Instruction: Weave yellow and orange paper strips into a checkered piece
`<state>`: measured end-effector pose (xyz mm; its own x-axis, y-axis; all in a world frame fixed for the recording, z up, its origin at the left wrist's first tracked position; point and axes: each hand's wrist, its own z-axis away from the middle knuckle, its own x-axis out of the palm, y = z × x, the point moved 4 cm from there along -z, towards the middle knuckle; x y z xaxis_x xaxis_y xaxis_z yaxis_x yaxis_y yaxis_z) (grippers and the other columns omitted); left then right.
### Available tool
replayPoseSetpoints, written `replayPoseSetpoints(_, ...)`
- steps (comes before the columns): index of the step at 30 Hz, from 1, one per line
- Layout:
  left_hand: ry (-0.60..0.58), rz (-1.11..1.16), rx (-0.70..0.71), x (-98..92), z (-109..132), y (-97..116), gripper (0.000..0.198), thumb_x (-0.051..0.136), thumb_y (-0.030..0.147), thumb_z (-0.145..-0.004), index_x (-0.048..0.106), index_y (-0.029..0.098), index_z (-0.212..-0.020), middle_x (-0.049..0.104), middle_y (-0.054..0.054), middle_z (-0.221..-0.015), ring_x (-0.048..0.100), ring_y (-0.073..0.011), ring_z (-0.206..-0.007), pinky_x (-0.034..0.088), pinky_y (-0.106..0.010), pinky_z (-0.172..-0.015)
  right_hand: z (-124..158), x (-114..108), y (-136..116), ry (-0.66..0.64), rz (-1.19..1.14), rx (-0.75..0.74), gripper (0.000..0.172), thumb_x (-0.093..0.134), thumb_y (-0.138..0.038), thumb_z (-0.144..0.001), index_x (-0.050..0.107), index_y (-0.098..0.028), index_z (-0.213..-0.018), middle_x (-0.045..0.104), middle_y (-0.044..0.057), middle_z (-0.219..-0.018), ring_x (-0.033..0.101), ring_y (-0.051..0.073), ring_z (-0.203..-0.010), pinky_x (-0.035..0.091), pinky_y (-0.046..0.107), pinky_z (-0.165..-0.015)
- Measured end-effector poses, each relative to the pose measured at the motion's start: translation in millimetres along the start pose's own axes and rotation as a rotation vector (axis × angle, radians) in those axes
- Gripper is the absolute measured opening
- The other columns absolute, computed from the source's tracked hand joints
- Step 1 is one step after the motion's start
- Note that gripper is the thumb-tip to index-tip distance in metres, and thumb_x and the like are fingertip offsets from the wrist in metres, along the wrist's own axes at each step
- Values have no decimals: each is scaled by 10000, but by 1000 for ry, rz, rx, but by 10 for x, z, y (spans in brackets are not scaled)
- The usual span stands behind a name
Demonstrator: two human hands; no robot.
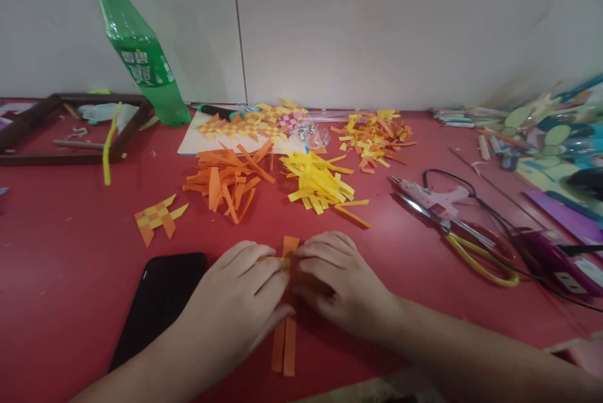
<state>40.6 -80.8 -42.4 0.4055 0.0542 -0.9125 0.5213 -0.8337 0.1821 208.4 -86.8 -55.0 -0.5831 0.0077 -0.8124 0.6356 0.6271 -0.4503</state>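
My left hand (240,299) and my right hand (336,284) rest side by side on the red table (70,252), fingertips meeting over orange paper strips (285,343) that run toward me, with a yellow strip crossing under the fingers. Both hands have fingers curled and pressed down on the strips. Beyond them lie a pile of orange strips (228,180) and a pile of yellow strips (318,183). A small woven orange-and-yellow paper fish (157,218) lies to the left.
A black phone (157,302) lies beside my left wrist. Yellow-handled scissors (464,236), a pink glue gun (436,196) and cables sit at right. A green bottle (141,51), a wooden frame (28,123), woven sheets (254,123) and mixed strips (374,136) line the wall.
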Motion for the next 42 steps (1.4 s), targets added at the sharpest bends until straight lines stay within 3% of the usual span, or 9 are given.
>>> replayPoseSetpoints(12,-16,-6,22,16,21,45,166,579,259,-903,671,133,-846,693,-106,-979,605,-314,-989,540,-489,-858,0,17,32,-22,-21,35,141,701,-221,-802,647,-188,-929,704,29,-1075,568,212,-1020,408,373,-921)
replayPoseSetpoints(17,14,-61,84,46,52,99,258,453,215,-958,675,100,-896,693,-120,-897,647,-284,-880,582,-433,-786,-8,6,31,-30,-40,41,148,688,-220,-813,649,-199,-955,703,17,-1082,566,202,-1024,405,368,-931)
replayPoseSetpoints(23,-12,-65,108,91,67,107,201,471,170,-938,661,106,-952,687,-102,-882,659,-251,-812,592,-400,-730,-15,-2,29,-21,-58,47,147,680,-244,-827,650,-201,-964,703,26,-1079,576,198,-1020,413,364,-924)
replayPoseSetpoints(28,-26,-42,148,63,66,92,188,499,136,-922,663,102,-1008,713,-105,-961,674,-247,-882,586,-399,-804,-12,4,38,-29,-60,60,159,678,-231,-818,640,-203,-970,701,28,-1089,577,205,-1025,416,376,-922)
replayPoseSetpoints(42,18,-2,137,12,26,95,251,485,222,-956,706,105,-935,740,-95,-915,688,-247,-831,598,-412,-801,-3,6,30,-52,-63,67,137,652,-250,-847,643,-206,-976,699,28,-1082,566,206,-1040,404,381,-935)
